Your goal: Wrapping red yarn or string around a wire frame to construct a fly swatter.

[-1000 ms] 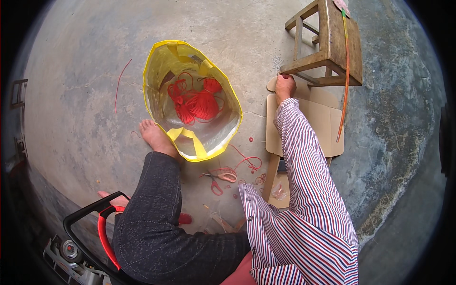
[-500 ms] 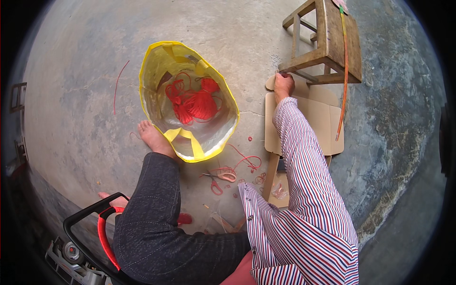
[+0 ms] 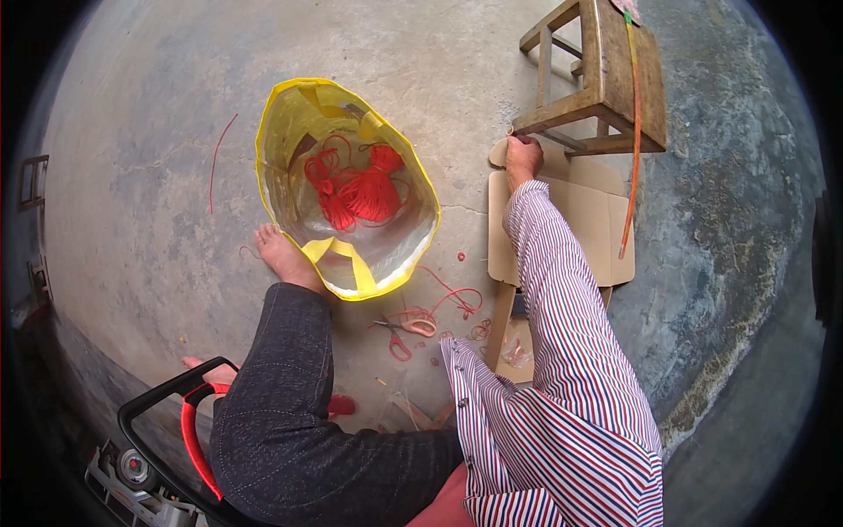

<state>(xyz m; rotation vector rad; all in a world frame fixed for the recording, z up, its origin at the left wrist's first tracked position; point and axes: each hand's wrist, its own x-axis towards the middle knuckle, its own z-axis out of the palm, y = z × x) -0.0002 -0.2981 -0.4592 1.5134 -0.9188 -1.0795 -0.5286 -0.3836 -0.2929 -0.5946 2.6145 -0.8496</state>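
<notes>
1. The concrete floor lies under everything and spreads on all sides of the fingers.
2. The yellow bag is to the left of the fingers, well apart from them, with its mouth open. A bare foot is just beside its edge.
3. The cardboard box is open. Its flaps are under the right forearm and just beside the fingers; its inner part is nearer to the body, and a clear packet lies there.
4. The wooden stool is beyond the fingers and to their right. One leg end is right at the fingertips, but the contact itself is hidden.
5. The red cord bundles are inside the bag, to the left of the fingers and a little nearer to the body.
6. The orange strip passes across the stool seat, to the right of the fingers.
7. The right hand comes out of a striped sleeve. Its fingers look bent, but I cannot tell whether they are pinching something or only pressed together. The left hand is out of view, so I cannot tell how its fingers are.
8. The scissors lie to the left of the fingers and much nearer to the body, near some loose red cord.
</notes>
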